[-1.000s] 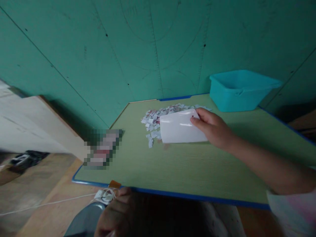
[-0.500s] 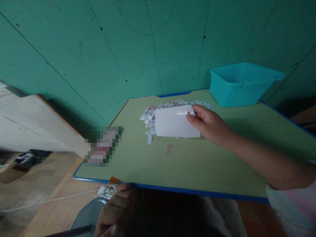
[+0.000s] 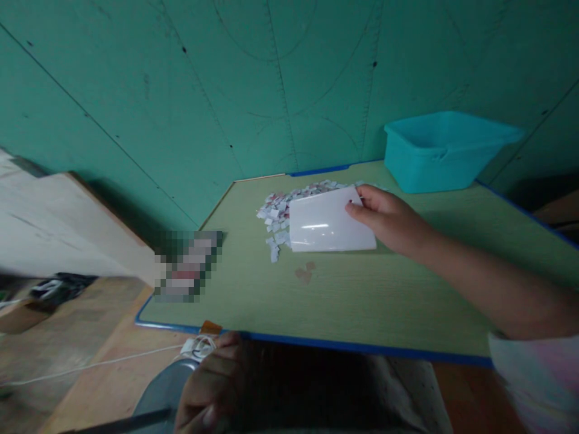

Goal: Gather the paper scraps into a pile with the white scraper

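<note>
My right hand [image 3: 389, 217] pinches the right edge of a glossy white card [image 3: 328, 232], with the thumb on top near a small dark hole. The card is tilted and slightly bowed over the tabletop, covering part of a heap of small paper scraps [image 3: 275, 211], mostly white with some pinkish ones. A few pinkish scraps [image 3: 305, 274] lie apart, in front of the card. Below the table's front edge, my left hand [image 3: 212, 380] is closed with its fingers curled; whether anything is inside is hidden.
A turquoise plastic bin [image 3: 434, 160] stands at the table's back right, against the green wall [image 3: 253, 78]. A blurred-out flat object [image 3: 190, 268] lies at the left edge. Blue trim borders the table [image 3: 384, 301]. A white cable [image 3: 90, 367] runs at lower left.
The card has shifted a little right, and its right side has tilted up, bending it. More loose pinkish scraps show in front. My left hand has stayed in place.
</note>
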The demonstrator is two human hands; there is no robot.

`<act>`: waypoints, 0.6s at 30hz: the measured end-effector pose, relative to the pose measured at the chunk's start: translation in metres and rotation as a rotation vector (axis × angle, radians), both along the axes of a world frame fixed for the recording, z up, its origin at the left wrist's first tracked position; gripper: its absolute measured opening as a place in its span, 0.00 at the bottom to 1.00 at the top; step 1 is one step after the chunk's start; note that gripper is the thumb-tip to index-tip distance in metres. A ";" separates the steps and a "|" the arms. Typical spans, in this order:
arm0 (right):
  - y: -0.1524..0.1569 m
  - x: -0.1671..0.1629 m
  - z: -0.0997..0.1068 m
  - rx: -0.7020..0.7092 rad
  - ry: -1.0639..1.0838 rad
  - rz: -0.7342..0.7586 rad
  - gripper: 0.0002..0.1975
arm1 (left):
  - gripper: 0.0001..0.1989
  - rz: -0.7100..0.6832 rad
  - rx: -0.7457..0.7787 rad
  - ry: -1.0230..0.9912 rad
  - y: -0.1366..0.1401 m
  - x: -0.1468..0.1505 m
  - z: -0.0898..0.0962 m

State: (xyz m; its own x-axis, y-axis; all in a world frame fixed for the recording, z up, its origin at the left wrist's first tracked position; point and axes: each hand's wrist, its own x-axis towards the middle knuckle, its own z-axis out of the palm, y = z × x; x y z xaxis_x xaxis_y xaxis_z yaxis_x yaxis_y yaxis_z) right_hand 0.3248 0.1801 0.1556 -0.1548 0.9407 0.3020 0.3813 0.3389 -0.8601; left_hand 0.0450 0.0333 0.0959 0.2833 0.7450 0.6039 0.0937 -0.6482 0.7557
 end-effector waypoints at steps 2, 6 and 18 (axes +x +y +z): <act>0.002 0.001 -0.004 -0.043 -0.021 0.049 0.06 | 0.15 -0.049 0.021 0.020 0.011 -0.004 -0.010; 0.005 0.002 -0.014 -0.173 -0.023 0.197 0.05 | 0.14 -0.082 0.016 0.014 0.013 -0.005 -0.013; -0.007 -0.005 -0.007 -0.304 0.095 0.365 0.05 | 0.16 -0.016 0.004 0.036 0.008 -0.003 -0.009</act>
